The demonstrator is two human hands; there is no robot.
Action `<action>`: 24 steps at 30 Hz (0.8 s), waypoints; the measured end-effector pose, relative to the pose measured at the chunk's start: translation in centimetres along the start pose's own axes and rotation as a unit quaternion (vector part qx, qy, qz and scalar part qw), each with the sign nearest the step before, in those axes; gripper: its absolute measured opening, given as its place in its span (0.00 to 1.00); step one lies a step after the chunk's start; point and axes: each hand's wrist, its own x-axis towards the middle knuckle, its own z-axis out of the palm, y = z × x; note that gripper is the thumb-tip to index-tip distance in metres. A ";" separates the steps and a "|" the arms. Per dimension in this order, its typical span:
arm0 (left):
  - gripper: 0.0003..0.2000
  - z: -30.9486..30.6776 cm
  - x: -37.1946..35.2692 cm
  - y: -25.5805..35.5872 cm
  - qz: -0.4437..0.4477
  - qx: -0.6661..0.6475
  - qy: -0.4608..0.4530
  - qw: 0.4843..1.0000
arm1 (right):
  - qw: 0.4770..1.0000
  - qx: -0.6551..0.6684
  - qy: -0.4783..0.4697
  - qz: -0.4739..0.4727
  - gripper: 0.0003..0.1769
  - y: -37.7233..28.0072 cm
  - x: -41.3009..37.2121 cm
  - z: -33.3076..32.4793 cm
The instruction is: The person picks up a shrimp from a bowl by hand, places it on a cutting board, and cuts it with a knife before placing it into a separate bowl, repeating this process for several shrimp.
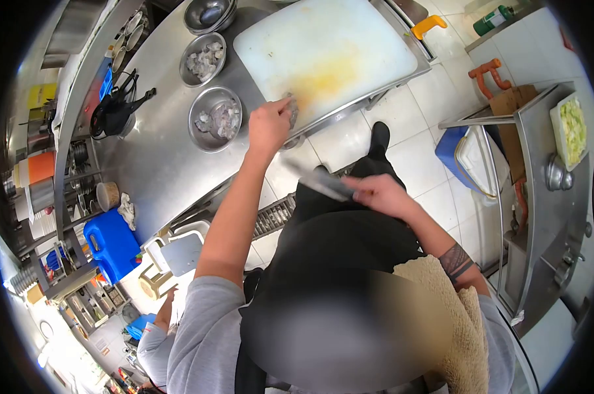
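Greyish piece (293, 113): upper centre, at the edge of the board (336, 36); my left fingers (284, 105) pinch it, likely for steadiness.
Knife (323, 183): mid-frame, handle in my right fingers (364, 190).
Bowl (208, 98): just left, probably for short reach.

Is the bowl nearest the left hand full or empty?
Partly full: pale pieces lie in the bowl, bare metal showing beside them.
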 end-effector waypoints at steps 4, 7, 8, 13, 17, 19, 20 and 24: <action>0.17 0.6 0.2 -0.3 0.044 0.004 0.027 0.999 | 0.999 -0.041 -0.001 -0.020 0.28 -0.1 -0.9 0.2; 0.18 -0.6 0.2 0.5 0.050 -0.009 0.001 0.999 | 0.998 -0.012 0.024 0.058 0.28 -1.4 -2.1 -2.7; 0.19 -1.0 0.2 1.0 0.047 -0.016 -0.021 0.999 | 0.995 0.014 0.037 0.093 0.28 -1.4 -2.5 -3.7; 0.21 -0.7 2.0 0.8 0.058 -0.007 -0.019 0.998 | 0.979 0.070 0.101 0.162 0.29 -1.1 -2.3 -6.8; 0.21 1.2 3.9 -1.3 0.135 -0.053 0.051 0.988 | 0.978 0.109 0.148 0.098 0.30 -1.3 1.9 -7.0; 0.20 1.1 3.9 -1.3 0.132 -0.053 0.038 0.989 | 0.979 0.109 0.152 0.083 0.31 -1.7 4.6 -7.0; 0.20 1.0 3.9 -1.3 0.126 -0.054 0.028 0.990 | 0.980 0.114 0.145 0.071 0.31 -2.1 6.0 -7.0; 0.19 0.7 4.0 -1.4 0.128 -0.057 0.016 0.990 | 0.988 0.097 0.110 0.040 0.31 -3.3 10.1 -7.4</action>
